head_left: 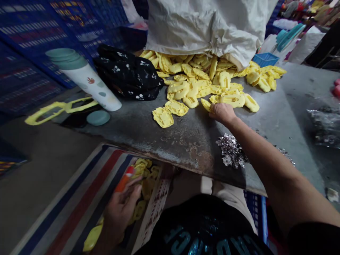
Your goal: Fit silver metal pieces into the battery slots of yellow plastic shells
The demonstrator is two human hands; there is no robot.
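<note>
Hands well apart. Right hand (pixel 222 113) reaches across a worn, rust-marked metal table (pixel 170 152), its fingers curled down on a yellow plastic piece (pixel 205 104) at the near edge of a loose heap of yellow plastic pieces (pixel 202 79). Below the table edge, the left hand (pixel 120 209) closes around a small orange-and-white object (pixel 123 180), with more yellow pieces (pixel 143 184) just beside it, against a printed card (pixel 154 212) and a striped bag (pixel 79 198). Spilling from under the heap's far side is a white sack (pixel 207 24). Just left of the heap lies a black patterned cloth (pixel 127 72), beside a white tube with a teal lid (pixel 87 79). A yellow plastic frame (pixel 53 111) and a teal disc (pixel 98 117) sit further left. Silver glitter (pixel 231 150) lies under the right forearm, and blue crates (pixel 34 46) stand behind.
</note>
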